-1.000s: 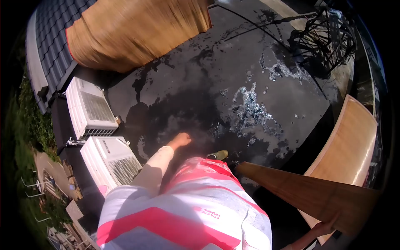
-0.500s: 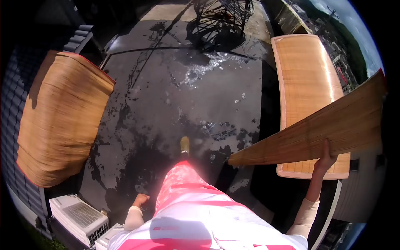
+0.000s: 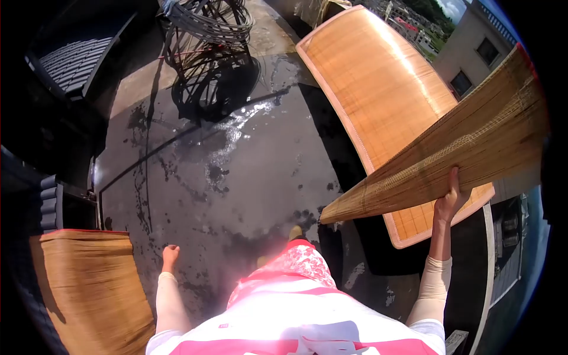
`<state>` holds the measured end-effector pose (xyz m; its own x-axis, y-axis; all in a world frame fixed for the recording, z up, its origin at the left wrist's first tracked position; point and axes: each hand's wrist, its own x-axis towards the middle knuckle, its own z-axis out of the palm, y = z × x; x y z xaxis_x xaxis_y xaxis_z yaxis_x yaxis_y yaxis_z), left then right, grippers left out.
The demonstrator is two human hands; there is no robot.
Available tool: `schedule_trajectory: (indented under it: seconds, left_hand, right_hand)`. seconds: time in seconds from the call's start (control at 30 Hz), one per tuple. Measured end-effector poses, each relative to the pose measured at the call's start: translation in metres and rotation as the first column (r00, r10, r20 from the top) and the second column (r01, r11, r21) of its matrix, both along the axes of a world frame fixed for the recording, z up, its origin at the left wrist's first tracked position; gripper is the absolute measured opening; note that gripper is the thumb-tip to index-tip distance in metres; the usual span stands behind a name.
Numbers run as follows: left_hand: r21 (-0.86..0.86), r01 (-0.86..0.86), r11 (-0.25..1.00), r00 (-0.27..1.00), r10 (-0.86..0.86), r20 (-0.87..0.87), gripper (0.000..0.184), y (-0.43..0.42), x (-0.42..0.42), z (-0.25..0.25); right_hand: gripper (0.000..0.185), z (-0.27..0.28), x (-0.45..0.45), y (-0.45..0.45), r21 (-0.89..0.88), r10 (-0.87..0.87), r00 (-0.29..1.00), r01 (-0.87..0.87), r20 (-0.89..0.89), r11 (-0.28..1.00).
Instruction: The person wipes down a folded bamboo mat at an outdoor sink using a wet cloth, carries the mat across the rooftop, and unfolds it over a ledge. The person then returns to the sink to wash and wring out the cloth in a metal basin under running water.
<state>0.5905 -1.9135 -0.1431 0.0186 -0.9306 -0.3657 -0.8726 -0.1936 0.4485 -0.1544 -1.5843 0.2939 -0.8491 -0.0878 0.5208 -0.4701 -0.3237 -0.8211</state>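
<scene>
Tapering woven mat (image 3: pixel 438 142), one of three mats, held out on the right.
Coarse, ribbed, red-edged, it is gripped by the right hand (image 3: pixel 452 200) before a glossy mat (image 3: pixel 378 94); one finger is pressed along it, others unclear. Left hand's (image 3: pixel 170 255) fingers are curled near a rippled mat (image 3: pixel 92 290).

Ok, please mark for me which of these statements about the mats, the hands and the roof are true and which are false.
1. The right hand grips a folded woven mat. True.
2. The left hand also grips a mat. False: nothing can be seen in it.
3. The held mat partly hides the pink-edged mat from view. True.
4. The coiled cables are beside the left hand. False: they are across the floor, at its far end.
</scene>
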Motion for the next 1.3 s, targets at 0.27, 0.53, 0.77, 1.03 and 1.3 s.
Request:
schedule_trajectory:
  seconds: [0.27, 0.53, 0.77, 1.03, 1.3]
  left_hand:
    - [0.137, 0.268, 0.954, 0.887, -0.188, -0.422, 0.034, -0.131, -0.34, 0.074]
    - [0.495, 0.28, 0.823, 0.96, -0.234, -0.155, 0.044, -0.144, -0.391, 0.067]
    - [0.577, 0.141, 0.804, 0.988, -0.154, -0.028, 0.034, -0.251, -0.347, 0.01]
    - [0.366, 0.108, 0.924, 0.99, -0.068, -0.12, 0.028, -0.578, -0.582, 0.05]
    - [0.124, 0.273, 0.954, 0.906, -0.212, -0.367, 0.033, -0.803, -0.892, 0.085]
  right_hand:
    - [0.046, -0.003, -0.101, -0.162, -0.13, 0.024, 0.999, -0.02, 0.03, 0.991]
    - [0.043, -0.011, -0.237, -0.355, -0.13, 0.113, 0.992, -0.106, 0.048, 0.986]
    - [0.044, -0.024, -0.346, -0.538, -0.183, 0.171, 0.985, -0.162, 0.032, 0.97]
    - [0.051, 0.007, -0.459, -0.745, -0.316, 0.154, 0.988, -0.15, -0.014, 0.937]
    - [0.052, 0.01, -0.616, -0.938, -0.286, 0.137, 0.986, -0.158, -0.094, 0.945]
